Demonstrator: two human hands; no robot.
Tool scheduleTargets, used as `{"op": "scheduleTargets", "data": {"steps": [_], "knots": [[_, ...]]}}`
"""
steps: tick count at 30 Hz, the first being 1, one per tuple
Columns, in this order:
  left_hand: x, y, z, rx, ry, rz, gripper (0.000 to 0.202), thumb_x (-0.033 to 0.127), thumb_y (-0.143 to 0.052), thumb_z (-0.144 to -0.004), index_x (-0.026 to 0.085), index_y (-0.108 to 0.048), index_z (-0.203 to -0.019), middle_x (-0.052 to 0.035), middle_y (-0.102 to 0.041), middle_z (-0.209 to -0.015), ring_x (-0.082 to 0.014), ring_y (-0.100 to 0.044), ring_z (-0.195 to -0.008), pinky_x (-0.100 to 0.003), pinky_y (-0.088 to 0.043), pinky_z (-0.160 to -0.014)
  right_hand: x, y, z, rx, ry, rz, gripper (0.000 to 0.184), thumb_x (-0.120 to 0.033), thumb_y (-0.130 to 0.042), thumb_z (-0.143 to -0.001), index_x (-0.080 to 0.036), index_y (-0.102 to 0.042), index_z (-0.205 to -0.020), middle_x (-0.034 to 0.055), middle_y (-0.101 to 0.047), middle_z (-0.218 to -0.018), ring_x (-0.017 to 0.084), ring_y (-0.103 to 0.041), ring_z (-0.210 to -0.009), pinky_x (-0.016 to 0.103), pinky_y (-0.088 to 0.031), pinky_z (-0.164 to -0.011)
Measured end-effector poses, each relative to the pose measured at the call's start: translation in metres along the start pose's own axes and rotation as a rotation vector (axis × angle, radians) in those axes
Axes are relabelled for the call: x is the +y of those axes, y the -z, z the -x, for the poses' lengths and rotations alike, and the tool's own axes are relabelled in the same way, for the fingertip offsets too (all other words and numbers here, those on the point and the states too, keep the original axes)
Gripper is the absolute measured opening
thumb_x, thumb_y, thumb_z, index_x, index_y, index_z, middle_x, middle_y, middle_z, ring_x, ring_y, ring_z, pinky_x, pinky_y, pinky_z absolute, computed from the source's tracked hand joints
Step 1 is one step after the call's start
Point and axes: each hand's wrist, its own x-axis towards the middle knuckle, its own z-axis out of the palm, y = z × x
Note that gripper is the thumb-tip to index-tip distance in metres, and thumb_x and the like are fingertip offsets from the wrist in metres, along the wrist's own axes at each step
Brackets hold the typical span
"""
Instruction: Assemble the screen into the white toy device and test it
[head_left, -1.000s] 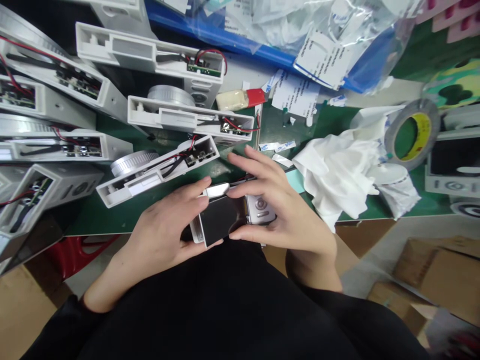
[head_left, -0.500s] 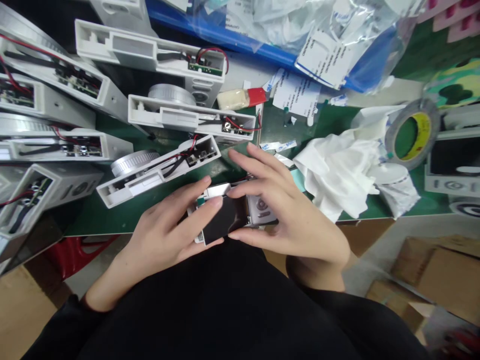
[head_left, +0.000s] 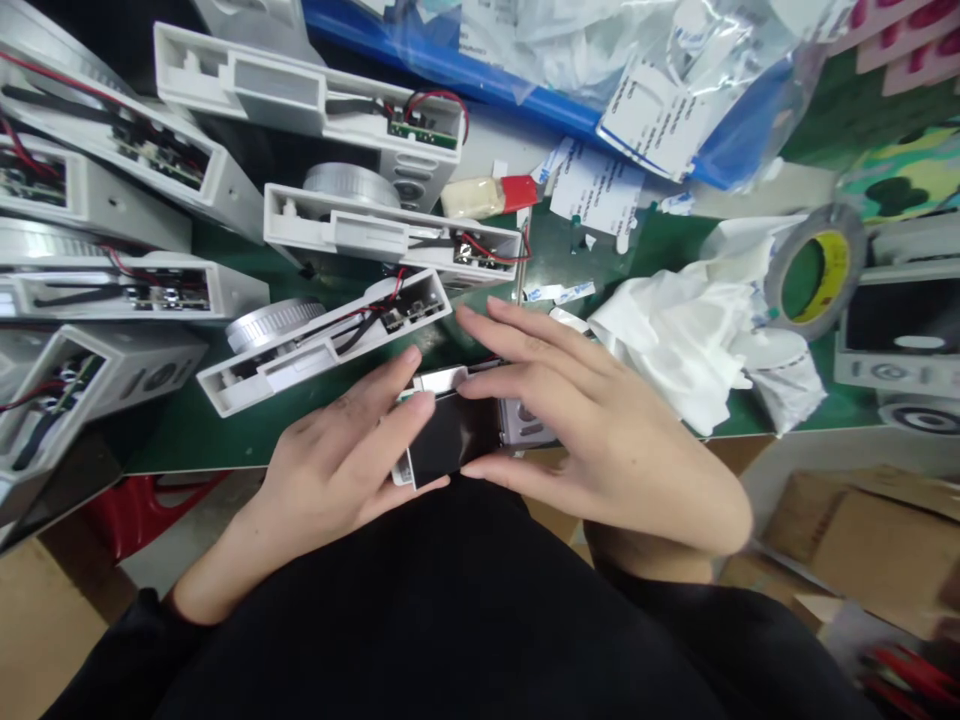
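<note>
Now the green bench (head_left: 225,440) and its row of open white housings (head_left: 390,235) lie as they did a second ago, and so does the crumpled cloth (head_left: 675,340). The change is in the hands. The right hand (head_left: 600,440) has flattened and slid over the button end of the small silver device (head_left: 480,425), hiding most of the buttons that showed before, with its thumb along the near edge. The left hand (head_left: 337,470) has brought two fingers across the left end of the dark screen (head_left: 450,445), thumb below. Both hands grip the device, level at the bench's near edge above the lap; the hold looks closer and firmer than earlier.
</note>
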Motion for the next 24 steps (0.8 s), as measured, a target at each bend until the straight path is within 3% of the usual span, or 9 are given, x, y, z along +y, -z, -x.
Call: {"op": "scheduleTargets", "data": {"steps": [6,9,13,20,24], "knots": [[0.002,0.002,-0.004,0.04,-0.098,-0.165,0.048,0.037,-0.074,-0.091,0.024,-0.058,-0.135,-0.0167,-0.065,-0.141,-0.0292,-0.072,-0.119,-0.033,-0.068,-0.084,0.003,-0.009,0.007,0.035,-0.037,-0.09,0.045,-0.047,-0.071,-0.092,-0.015,-0.061,-0.123,0.0207,-0.058,-0.149,0.035,-0.047,-0.147,0.052,-0.049,-0.117],[0.0,0.0,-0.002,0.043,-0.093,-0.135,0.052,0.04,-0.075,-0.09,0.018,-0.057,-0.134,-0.0199,-0.065,-0.139,-0.0295,-0.07,-0.123,-0.034,-0.067,-0.09,0.003,-0.014,0.009,0.066,-0.047,-0.124,0.046,-0.046,-0.073,-0.091,-0.015,-0.06,-0.123,0.0196,-0.061,-0.146,0.032,-0.048,-0.147,0.049,-0.048,-0.118],[-0.002,-0.003,0.001,0.03,0.011,0.025,0.06,0.04,-0.073,-0.092,0.012,-0.049,-0.139,-0.0229,-0.065,-0.141,-0.0282,-0.064,-0.132,-0.035,-0.064,-0.099,0.008,-0.02,0.009,0.109,-0.026,-0.207,0.045,-0.045,-0.074,-0.09,-0.018,-0.057,-0.122,0.0172,-0.064,-0.144,0.03,-0.049,-0.147,0.05,-0.043,-0.121],[-0.001,-0.001,-0.005,0.065,0.017,0.069,0.045,0.048,-0.068,-0.094,0.012,-0.057,-0.118,-0.0224,-0.071,-0.129,-0.0278,-0.071,-0.121,-0.033,-0.065,-0.094,0.023,-0.03,0.018,0.163,0.009,-0.374,0.047,-0.05,-0.073,-0.091,-0.027,-0.055,-0.128,0.0078,-0.069,-0.139,0.026,-0.048,-0.147,0.053,-0.033,-0.128],[-0.002,0.0,-0.002,0.061,0.004,0.041,0.048,0.048,-0.07,-0.092,0.011,-0.057,-0.119,-0.0214,-0.073,-0.127,-0.0279,-0.072,-0.119,-0.034,-0.066,-0.092,0.025,-0.03,0.024,0.169,-0.002,-0.358,0.052,-0.051,-0.074,-0.088,-0.028,-0.055,-0.131,0.0071,-0.066,-0.144,0.026,-0.039,-0.153,0.052,-0.027,-0.13]]}}
